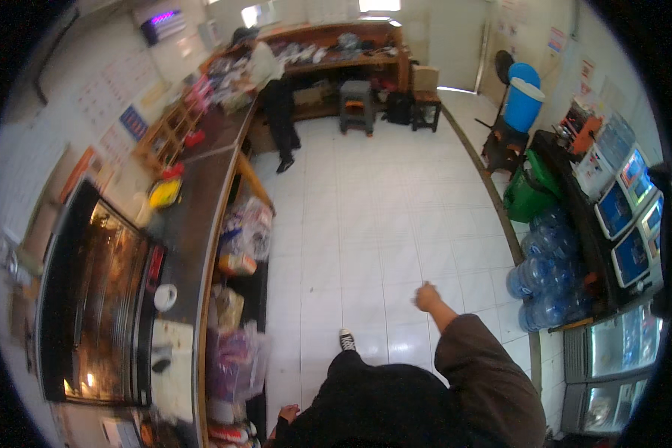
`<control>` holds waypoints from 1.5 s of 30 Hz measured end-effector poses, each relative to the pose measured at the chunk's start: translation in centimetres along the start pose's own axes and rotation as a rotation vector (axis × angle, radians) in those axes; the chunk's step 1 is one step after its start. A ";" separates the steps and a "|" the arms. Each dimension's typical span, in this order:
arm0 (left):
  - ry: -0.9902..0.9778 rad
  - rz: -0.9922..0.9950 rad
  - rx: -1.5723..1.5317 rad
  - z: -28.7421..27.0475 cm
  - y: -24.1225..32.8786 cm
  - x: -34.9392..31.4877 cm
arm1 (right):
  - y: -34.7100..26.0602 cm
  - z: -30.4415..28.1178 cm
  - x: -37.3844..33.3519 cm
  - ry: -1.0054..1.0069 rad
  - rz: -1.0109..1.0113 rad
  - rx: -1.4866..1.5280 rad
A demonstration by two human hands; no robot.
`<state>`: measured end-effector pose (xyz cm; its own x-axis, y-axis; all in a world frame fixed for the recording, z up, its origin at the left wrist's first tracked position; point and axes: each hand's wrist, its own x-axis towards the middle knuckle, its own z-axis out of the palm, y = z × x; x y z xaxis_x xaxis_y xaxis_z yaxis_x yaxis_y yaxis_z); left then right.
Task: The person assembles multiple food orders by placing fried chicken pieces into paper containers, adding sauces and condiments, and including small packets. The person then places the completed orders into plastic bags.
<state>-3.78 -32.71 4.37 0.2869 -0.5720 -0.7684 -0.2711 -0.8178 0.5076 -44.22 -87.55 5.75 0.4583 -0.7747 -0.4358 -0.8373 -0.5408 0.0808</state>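
Observation:
My right hand (425, 297) is held out in front of me over the white tiled floor (381, 224), its fingers curled in, and I see nothing in it. The brown sleeve (478, 358) covers that forearm. Low at my left side, my left hand (289, 412) shows only in part beside my dark clothing, nearest to the plastic bags (235, 358) under the counter. Its fingers are small and partly hidden, so their state is unclear. One shoe (347, 340), dark with white laces, points forward on the tiles. Neither hand touches any object that I can see.
Along the left runs a dark counter (201, 187) with a lit glass display case (101, 299). Another person (272, 89) stands at its far end. Stools (356, 108) stand at the back. On the right are blue water jugs (552, 276), a green bin (530, 190) and a blue barrel (523, 104).

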 end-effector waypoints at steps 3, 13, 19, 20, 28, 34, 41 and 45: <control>0.064 0.142 0.146 -4.9 7.4 10.8 | 11.1 -0.2 -0.6 0.032 0.431 0.104; -0.180 0.450 1.409 -9.8 64.6 47.5 | 17.8 18.2 -23.6 0.014 1.122 0.515; -0.199 0.977 0.404 7.6 93.0 51.6 | 0.4 22.3 -32.3 -0.591 1.117 0.928; -0.450 0.859 0.010 12.2 96.0 51.2 | 1.2 21.7 -31.2 -0.584 1.139 1.001; -0.989 0.858 1.276 28.1 94.5 49.2 | 23.1 25.1 -19.8 -0.643 0.973 1.050; -0.348 0.428 0.888 20.2 90.2 57.1 | 57.1 16.1 -0.8 0.485 1.269 0.660; -0.418 0.085 0.752 15.7 96.1 58.1 | 80.7 -6.6 23.5 0.926 0.805 0.888; -0.504 0.166 0.782 20.0 105.1 62.7 | 81.1 -5.7 30.6 0.798 1.097 0.986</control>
<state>-32.66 -153.25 1.75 -0.1923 -0.4334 -0.8805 -0.8646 -0.3497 0.3609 -96.42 -157.01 4.03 -0.6630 -0.7486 -0.0001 -0.5540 0.4907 -0.6726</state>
